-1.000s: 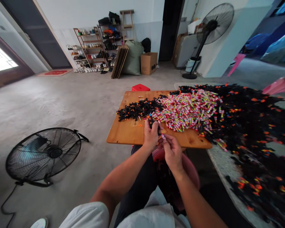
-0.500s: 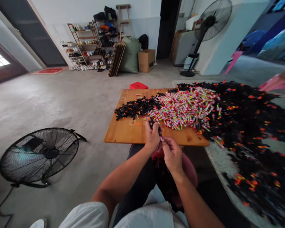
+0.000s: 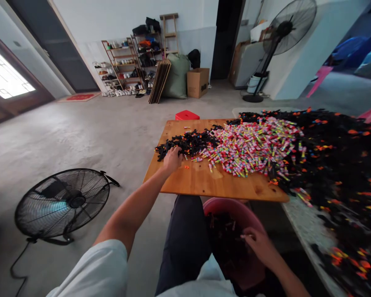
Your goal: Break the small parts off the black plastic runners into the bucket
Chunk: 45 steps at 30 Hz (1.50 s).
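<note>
My left hand [image 3: 173, 160] reaches to the front edge of a pile of small black plastic pieces [image 3: 191, 142] on the wooden board. Its fingers curl down around a black piece there, partly hidden by the hand. My right hand [image 3: 257, 243] is over the right side of a red basin [image 3: 256, 216], below the board's edge. Thumb and finger pinch a small light-coloured tube [image 3: 243, 236], blurred at its end. Dark pieces with a few pale tubes lie in the basin. A heap of small pink, red and yellow tubes [image 3: 250, 146] covers the middle of the board.
The wooden board [image 3: 185, 181] ends just above my knees. Right of it, a pale stone table [image 3: 309, 222] bears a large mass of black pieces with orange bits. A floor fan [image 3: 77, 201] stands at left, a red stool [image 3: 187, 115] behind the board.
My hands were together over the board's front edge with a black piece and a small tube. The left has moved forward-left to the black pile, the right down over the basin.
</note>
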### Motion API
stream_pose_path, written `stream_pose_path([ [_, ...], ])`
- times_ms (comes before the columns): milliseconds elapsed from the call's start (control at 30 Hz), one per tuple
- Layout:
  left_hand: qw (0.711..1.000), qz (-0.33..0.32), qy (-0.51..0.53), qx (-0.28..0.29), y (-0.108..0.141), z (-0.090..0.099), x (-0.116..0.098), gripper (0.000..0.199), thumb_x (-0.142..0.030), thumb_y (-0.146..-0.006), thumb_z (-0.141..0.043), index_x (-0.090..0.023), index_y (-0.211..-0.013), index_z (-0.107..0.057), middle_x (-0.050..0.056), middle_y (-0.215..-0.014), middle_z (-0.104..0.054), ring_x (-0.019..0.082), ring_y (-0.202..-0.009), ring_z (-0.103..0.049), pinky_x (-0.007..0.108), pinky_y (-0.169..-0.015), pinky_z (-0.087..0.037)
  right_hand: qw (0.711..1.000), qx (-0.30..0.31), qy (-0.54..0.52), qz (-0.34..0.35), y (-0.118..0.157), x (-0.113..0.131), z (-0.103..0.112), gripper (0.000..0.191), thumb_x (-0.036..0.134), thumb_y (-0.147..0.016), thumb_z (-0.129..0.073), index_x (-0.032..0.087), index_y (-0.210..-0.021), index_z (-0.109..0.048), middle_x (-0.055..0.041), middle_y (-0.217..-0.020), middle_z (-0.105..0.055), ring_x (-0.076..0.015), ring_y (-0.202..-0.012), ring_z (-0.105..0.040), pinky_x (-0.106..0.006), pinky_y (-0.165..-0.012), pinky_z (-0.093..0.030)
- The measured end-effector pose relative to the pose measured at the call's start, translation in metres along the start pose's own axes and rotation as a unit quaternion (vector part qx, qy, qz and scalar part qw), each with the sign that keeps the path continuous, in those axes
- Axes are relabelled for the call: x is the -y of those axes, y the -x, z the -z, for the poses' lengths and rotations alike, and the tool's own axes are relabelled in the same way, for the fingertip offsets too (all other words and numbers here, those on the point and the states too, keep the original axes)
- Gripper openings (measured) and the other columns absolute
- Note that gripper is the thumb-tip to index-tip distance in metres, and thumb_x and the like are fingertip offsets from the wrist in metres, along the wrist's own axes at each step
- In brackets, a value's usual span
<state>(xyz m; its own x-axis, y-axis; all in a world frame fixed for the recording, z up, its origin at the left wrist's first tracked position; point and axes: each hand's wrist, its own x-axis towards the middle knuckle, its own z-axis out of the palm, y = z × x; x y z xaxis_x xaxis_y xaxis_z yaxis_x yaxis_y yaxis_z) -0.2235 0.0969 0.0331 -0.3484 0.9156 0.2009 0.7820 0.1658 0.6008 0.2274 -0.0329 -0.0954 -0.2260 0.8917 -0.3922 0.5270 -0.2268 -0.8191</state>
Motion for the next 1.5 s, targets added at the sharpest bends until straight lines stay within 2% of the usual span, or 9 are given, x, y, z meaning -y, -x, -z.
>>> stream_pose_path([
  [100, 0.988, -0.08, -0.121, 0.054, -0.019, -0.002, 0.008, 0.037, -0.021, -0.09, -0.064, -0.021, -0.126, -0.067, 0.014, -0.144, -0.057, 0.032, -0.134, -0.046, 0.042, -0.111, -0.035, 0.999, 0.022, 0.041, -0.02, -0.006, -0.019, -0.013, 0.016, 0.042, -0.07, -0.061, 0.028, -0.071, -0.068, -0.0035, -0.061, -0.069, -0.0285, -0.059, -0.069, -0.038, -0.056, -0.052],
  [233, 0.97, -0.11, -0.192, 0.097, -0.036, -0.01, 0.007, 0.032, -0.018, -0.086, -0.066, -0.017, -0.118, -0.069, 0.017, -0.133, -0.063, 0.033, -0.13, -0.048, 0.046, -0.114, -0.029, 0.995, 0.062, 0.079, -0.002, -0.011, -0.008, -0.021, 0.016, 0.038, -0.074, -0.061, 0.025, -0.071, -0.07, -0.0068, -0.07, -0.074, -0.0289, -0.069, -0.072, -0.036, -0.062, -0.053],
  [367, 0.98, -0.091, -0.154, 0.084, -0.035, -0.006, 0.006, 0.012, -0.02, -0.09, -0.062, -0.018, -0.1, -0.069, 0.013, -0.109, -0.071, 0.029, -0.114, -0.06, 0.041, -0.106, -0.036, 0.992, 0.056, 0.094, 0.058, -0.025, 0.041, -0.024, 0.021, 0.039, -0.086, -0.059, 0.025, -0.08, -0.073, -0.0055, -0.074, -0.075, -0.0257, -0.069, -0.071, -0.033, -0.06, -0.051],
  [533, 0.993, 0.041, 0.105, 0.037, 0.0, -0.003, 0.001, 0.007, -0.025, -0.09, -0.066, -0.021, -0.086, -0.063, 0.003, -0.076, -0.067, 0.019, -0.077, -0.063, 0.029, -0.076, -0.046, 0.948, -0.116, 0.199, 0.221, -0.081, 0.137, -0.04, 0.023, 0.035, -0.095, -0.053, 0.025, -0.095, -0.073, -0.007, -0.09, -0.078, -0.0252, -0.083, -0.072, -0.034, -0.076, -0.051],
  [700, 0.871, 0.188, 0.45, 0.051, 0.052, -0.013, -0.01, 0.028, -0.042, -0.08, -0.075, -0.019, -0.081, -0.057, 0.001, -0.071, -0.065, 0.012, -0.057, -0.057, 0.022, -0.054, -0.043, 0.911, -0.181, 0.31, 0.204, -0.14, 0.211, -0.063, 0.029, 0.032, -0.101, -0.05, 0.017, -0.112, -0.072, -0.0163, -0.106, -0.075, -0.0275, -0.095, -0.071, -0.035, -0.081, -0.05],
  [867, 0.764, 0.228, 0.602, 0.052, 0.087, -0.023, -0.022, 0.04, -0.044, -0.066, -0.084, -0.018, -0.082, -0.058, -0.001, -0.071, -0.064, 0.006, -0.052, -0.052, 0.017, -0.047, -0.035, 0.908, -0.183, 0.344, 0.157, -0.161, 0.227, -0.07, 0.027, 0.027, -0.101, -0.052, 0.011, -0.113, -0.07, -0.0251, -0.119, -0.07, -0.031, -0.106, -0.07, -0.037, -0.085, -0.049],
  [1067, 0.702, 0.247, 0.668, -0.028, 0.097, -0.034, -0.05, 0.044, -0.048, -0.07, -0.083, -0.019, -0.081, -0.052, -0.006, -0.065, -0.058, 0.004, -0.044, -0.044, 0.017, -0.042, -0.028, 0.969, -0.086, 0.003, 0.231, -0.107, 0.203, -0.09, 0.031, 0.049, -0.098, -0.059, 0.019, -0.099, -0.063, -0.0098, -0.09, -0.075, -0.0227, -0.076, -0.07, -0.033, -0.069, -0.053],
  [1267, 0.713, 0.193, 0.668, -0.087, 0.101, -0.043, -0.092, 0.043, -0.052, -0.08, -0.078, -0.021, -0.085, -0.048, -0.008, -0.065, -0.057, 0.005, -0.044, -0.048, 0.017, -0.042, -0.034, 0.947, -0.031, -0.246, 0.205, -0.026, 0.202, -0.105, 0.043, 0.061, -0.091, -0.068, 0.021, -0.108, -0.063, -0.0019, -0.082, -0.071, -0.0148, -0.059, -0.062, -0.026, -0.052, -0.052],
  [1500, 0.733, 0.151, 0.659, -0.079, 0.11, -0.041, -0.122, 0.034, -0.049, -0.089, -0.07, -0.022, -0.088, -0.049, -0.008, -0.067, -0.057, 0.005, -0.04, -0.047, 0.018, -0.036, -0.032, 0.922, -0.058, -0.32, 0.211, -0.007, 0.211, -0.098, 0.037, 0.053, -0.092, -0.071, 0.021, -0.108, -0.065, -0.0001, -0.078, -0.069, -0.0131, -0.056, -0.061, -0.025, -0.051, -0.052],
])
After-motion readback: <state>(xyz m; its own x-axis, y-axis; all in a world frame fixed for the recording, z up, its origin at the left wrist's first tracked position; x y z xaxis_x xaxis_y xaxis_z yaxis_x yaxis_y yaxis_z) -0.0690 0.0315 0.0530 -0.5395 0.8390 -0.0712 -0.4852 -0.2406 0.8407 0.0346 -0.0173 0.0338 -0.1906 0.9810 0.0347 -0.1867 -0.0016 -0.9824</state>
